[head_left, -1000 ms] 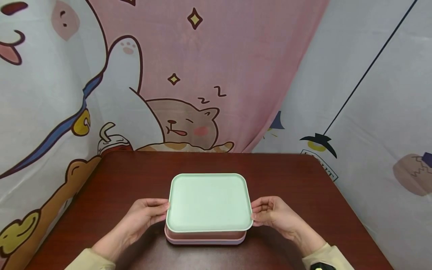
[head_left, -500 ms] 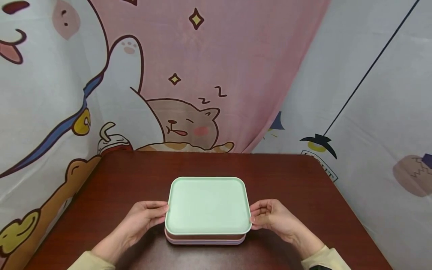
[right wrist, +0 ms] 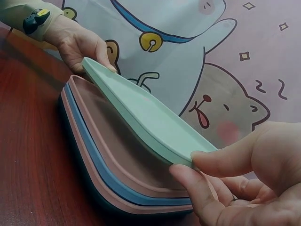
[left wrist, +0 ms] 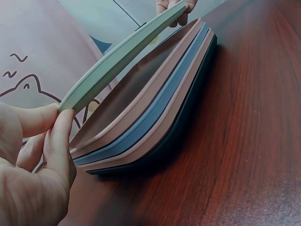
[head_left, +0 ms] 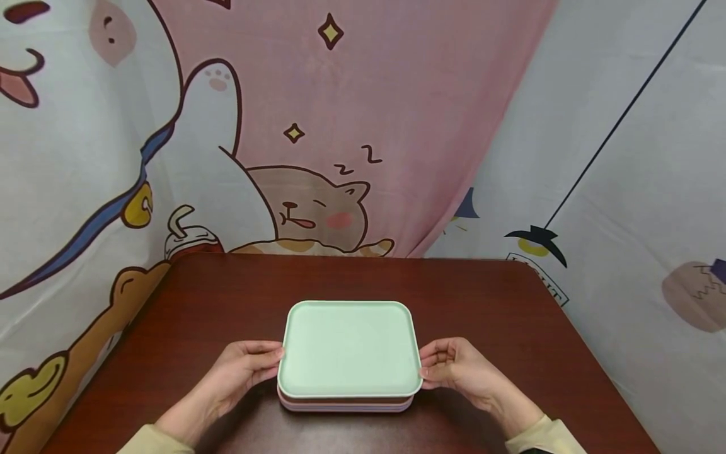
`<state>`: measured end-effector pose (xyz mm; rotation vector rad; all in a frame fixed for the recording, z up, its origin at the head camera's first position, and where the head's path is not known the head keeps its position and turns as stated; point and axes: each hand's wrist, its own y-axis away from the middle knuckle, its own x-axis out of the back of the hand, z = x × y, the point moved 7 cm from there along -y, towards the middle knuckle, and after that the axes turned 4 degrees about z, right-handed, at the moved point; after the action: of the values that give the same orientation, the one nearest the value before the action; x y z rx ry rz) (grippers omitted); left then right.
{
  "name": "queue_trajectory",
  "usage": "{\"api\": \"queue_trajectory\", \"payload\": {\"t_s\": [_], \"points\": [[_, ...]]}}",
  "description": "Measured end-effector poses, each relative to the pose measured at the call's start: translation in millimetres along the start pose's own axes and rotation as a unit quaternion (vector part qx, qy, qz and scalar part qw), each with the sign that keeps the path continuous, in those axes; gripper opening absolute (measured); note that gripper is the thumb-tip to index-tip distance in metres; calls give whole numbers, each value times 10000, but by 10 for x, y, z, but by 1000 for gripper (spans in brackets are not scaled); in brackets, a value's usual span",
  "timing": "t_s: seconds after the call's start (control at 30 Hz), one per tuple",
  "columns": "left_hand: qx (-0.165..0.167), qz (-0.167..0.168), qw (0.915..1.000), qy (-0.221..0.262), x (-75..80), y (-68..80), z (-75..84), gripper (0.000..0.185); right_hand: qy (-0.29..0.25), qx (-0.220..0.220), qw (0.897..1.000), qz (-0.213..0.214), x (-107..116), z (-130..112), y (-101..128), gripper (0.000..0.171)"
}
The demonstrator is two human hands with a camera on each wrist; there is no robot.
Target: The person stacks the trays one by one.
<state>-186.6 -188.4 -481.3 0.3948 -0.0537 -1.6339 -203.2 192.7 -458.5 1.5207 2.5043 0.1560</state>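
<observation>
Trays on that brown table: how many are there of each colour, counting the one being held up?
Mint-green plastic tray, held by the left hand and the right hand above the stack: 1
Pink trays: 2
Blue tray: 1
Dark tray at the bottom: 1
Total: 5 trays, as far as the wrist views show the edges.

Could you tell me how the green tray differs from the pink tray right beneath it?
The green tray is mint and held clear of the stack, pinched at its edges by the left hand and right hand. The pink tray is dusty pink, untouched, and nested on the stack. Both share a rounded rectangular shape.
</observation>
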Motion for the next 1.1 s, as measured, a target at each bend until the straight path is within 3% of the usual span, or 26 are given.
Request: {"api": "queue_trajectory", "payload": {"t_s": [0.37, 0.9, 1.1], "points": [[51, 136, 9992, -367, 79, -74, -183, 37, 230, -6, 9997, 98, 17, 177, -36, 33], [50, 172, 9990, -421, 97, -77, -187, 37, 174, 7, 9998, 49, 7, 213, -39, 33], [43, 330, 9979, -552, 112, -76, -191, 40, 147, 9, 9999, 57, 4, 219, -35, 35]]}}
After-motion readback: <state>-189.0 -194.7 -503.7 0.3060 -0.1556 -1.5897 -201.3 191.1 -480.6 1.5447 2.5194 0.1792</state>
